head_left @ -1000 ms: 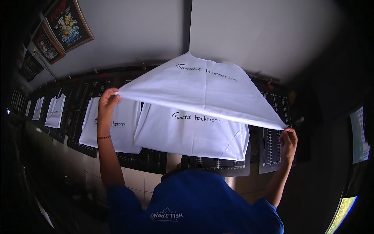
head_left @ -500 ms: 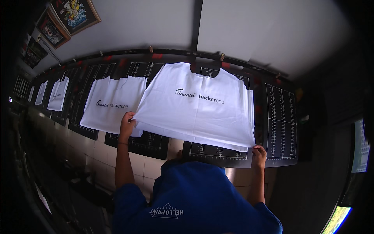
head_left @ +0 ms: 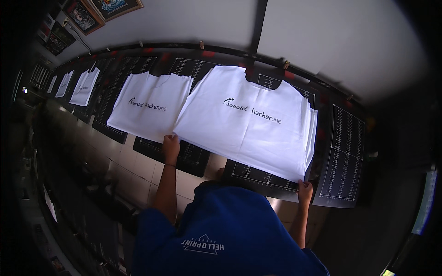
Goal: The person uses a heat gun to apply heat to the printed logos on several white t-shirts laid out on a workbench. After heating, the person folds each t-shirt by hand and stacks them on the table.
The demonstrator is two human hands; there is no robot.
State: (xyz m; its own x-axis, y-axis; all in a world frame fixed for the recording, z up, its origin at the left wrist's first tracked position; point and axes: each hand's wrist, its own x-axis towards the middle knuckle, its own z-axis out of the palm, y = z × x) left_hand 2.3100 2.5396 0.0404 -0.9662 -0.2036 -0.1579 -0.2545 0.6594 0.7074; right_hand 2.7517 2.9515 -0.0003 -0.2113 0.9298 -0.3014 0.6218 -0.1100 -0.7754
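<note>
A white cut fabric panel with a scooped neckline and black printed lettering lies spread over a stack of similar panels on a black printing board. My left hand pinches its near left corner. My right hand pinches the near right corner, just over the board's front edge. The near hem runs fairly straight between the two hands. Just left of it, a second white printed panel lies on another board, partly overlapped by the first.
More black boards with white ruler markings stand in a row, one bare board at the right. Smaller-looking white panels lie on boards farther left. A dark rail with pegs runs along the wall behind. Tiled floor shows below.
The view has turned, shifting the boards. The panel's near hem, folded and loose before, now hangs straighter and lies flatter, with both hands still holding its corners.
</note>
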